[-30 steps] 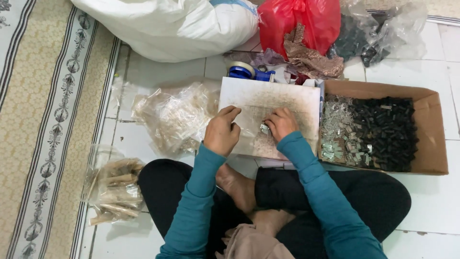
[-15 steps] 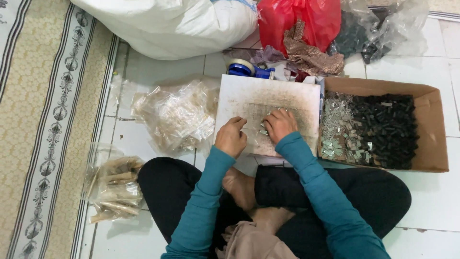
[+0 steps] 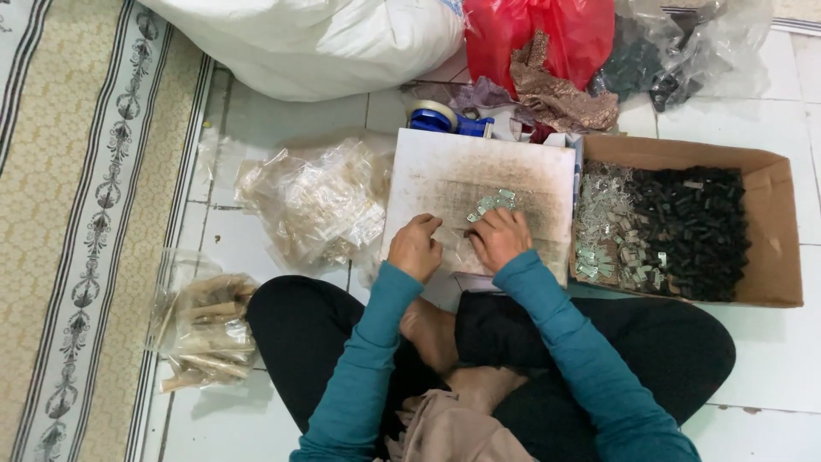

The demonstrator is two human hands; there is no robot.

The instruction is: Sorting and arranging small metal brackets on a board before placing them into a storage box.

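Note:
A stained white board rests across my lap, with a small pile of silver metal pieces near its middle. My left hand sits at the board's near edge, its fingers curled on what looks like a small clear bag. Just right of it, my right hand has bent fingers pinching at the near side of the silver pile. The two hands almost touch. What lies under the fingers is hidden.
An open cardboard box on my right holds silver and black small parts. Left of the board lie a heap of clear bags and a bag of tan sticks. Behind are a blue tape dispenser, a white sack and a red bag. A patterned rug runs along the left.
My left hand has slid a little toward me and to the right, closer to the right hand. The right hand stays on the silver pieces.

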